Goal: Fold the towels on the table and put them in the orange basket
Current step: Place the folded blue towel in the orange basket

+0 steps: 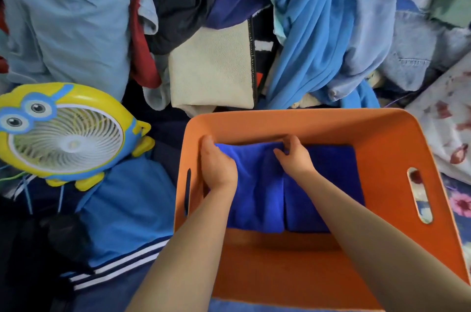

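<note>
- Far left: cartoon-faced yellow and blue fan (pixel 63 133) lies on the clothes, well clear of the basket. Not in the way.
- Below it: blue garment with white stripes (pixel 122 240), just beside the basket's left wall.
- Step in hand, by my read: placing. A folded blue towel (pixel 257 184) is being set down inside the orange basket (pixel 382 158), left half of the floor, far edge at the back wall.
- Left hand (pixel 219 166): grip closed on the towel's left edge, fingers curled round the far-left corner, squeezed between towel and the left wall.
- Right hand (pixel 295 156): grip pinching the towel's far edge near the middle of the basket.
- A second folded blue towel (pixel 331 179) lies to the right, touching the first; the right forearm crosses over it.
- Near half of the basket floor is bare orange.
- Next move, as I judge it: let go both corners, flatten the towel so it sits level with its neighbour, lift both hands straight up and out. Left wall is tight on the left hand, so dragging the edge on exit could undo the fold.
- Behind the basket: cream folded cloth (pixel 214 69), possibly the next towel; can't confirm.
- Back right: light blue fleece (pixel 313 38) and a heap of mixed clothes. It hides any counter surface and makes loose towels hard to spot.
- Far right: floral fabric (pixel 448 112) just beside the basket's right wall, no obstruction.
</note>
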`<state>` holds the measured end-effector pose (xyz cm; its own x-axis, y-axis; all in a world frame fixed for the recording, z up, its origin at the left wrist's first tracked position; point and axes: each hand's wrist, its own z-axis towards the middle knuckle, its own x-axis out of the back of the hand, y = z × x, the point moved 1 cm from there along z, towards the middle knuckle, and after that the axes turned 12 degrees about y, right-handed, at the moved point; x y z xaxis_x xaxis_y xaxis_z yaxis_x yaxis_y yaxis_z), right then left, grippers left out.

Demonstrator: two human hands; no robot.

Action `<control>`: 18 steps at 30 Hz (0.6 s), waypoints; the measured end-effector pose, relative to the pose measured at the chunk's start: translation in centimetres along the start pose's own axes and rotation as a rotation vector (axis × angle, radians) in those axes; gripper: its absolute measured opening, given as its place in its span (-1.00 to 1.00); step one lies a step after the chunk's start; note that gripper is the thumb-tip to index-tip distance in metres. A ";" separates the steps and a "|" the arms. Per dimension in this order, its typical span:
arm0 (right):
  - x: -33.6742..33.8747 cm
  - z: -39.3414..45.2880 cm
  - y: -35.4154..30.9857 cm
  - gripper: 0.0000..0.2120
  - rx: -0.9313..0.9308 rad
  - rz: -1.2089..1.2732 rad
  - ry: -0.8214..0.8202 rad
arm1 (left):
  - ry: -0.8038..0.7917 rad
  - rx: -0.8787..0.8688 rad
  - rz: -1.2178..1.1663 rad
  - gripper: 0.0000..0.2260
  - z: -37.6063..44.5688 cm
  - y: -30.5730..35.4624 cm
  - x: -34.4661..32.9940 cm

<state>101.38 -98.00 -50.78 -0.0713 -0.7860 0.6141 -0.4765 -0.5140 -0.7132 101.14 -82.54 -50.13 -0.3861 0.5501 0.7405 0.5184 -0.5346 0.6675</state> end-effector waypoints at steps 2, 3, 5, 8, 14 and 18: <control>-0.1 -0.2 0.4 -0.67 0.088 -0.009 0.049 | 0.055 -0.197 -0.014 -0.60 -0.4 0.1 0.3; -0.1 -0.6 0.7 -0.68 0.176 -0.069 0.069 | 0.098 -0.345 0.015 -0.62 -0.7 -0.3 0.2; 0.1 -1.9 1.4 -0.70 0.432 -0.221 0.105 | 0.070 -0.622 0.130 -0.68 -1.3 -1.8 -0.4; -1.3 -3.6 3.4 -0.62 0.788 -0.581 0.018 | -0.255 -0.847 0.452 -0.67 -2.7 -4.2 -0.8; -3.0 -4.2 5.0 -0.37 0.657 -0.997 -0.364 | -0.494 -0.673 0.755 -0.45 -2.3 -6.9 -1.4; -3.9 -4.0 5.4 -0.36 0.619 -0.998 -0.386 | -0.587 -0.633 0.770 -0.45 -1.9 -6.6 -1.7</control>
<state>95.61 -96.34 -55.64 0.3982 0.0474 0.9161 0.3285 -0.9398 -0.0941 96.90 -81.13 -55.67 0.3660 0.0639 0.9284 -0.0773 -0.9921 0.0987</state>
